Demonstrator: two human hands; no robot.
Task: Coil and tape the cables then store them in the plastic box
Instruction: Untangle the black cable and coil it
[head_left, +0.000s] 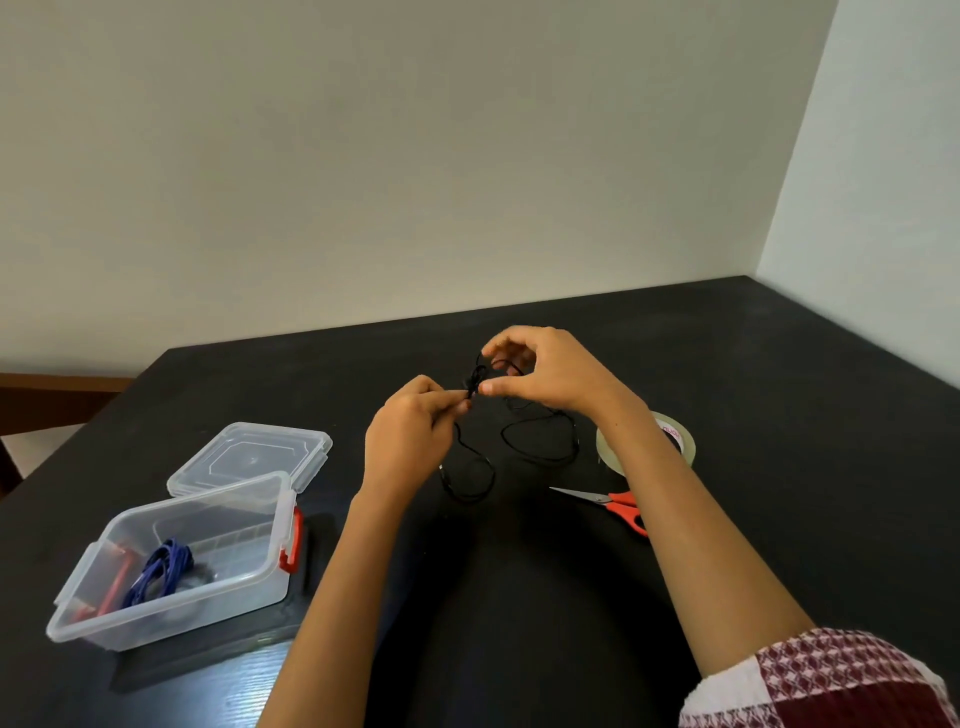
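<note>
The step in hand looks like the coiling of the black cable (476, 378), and it is only beginning: a small bunch of turns is sitting between the two hands above the desk (779, 389), while most of the length is lying in loose loops at six o'clock and four o'clock of that bunch. The left hand (410, 436) is pinching the bunch at its lower end, its grip clenched on the cable between thumb and fingertips. The right hand (545, 374), at two o'clock of the left, is arching over the top with curled fingers, its grip apparently grasping a strand, the thumb touching the bunch. To do this well, I judge the left hand should be acting as a fixed anchor while the right is drawing slack up and laying each turn the same size beside the one before, letting the thin cord untwist so that it is not kinking or knotting; the trailing loops are crossing one another and could snag. The tape roll (684, 441) and scissors (621, 506) are waiting at four o'clock of the hands, partly behind the right forearm. The plastic box (249, 561) is standing open at eight o'clock, already holding a blue cable coil (163, 569), with its lid (249, 460) lying just beyond it.
</note>
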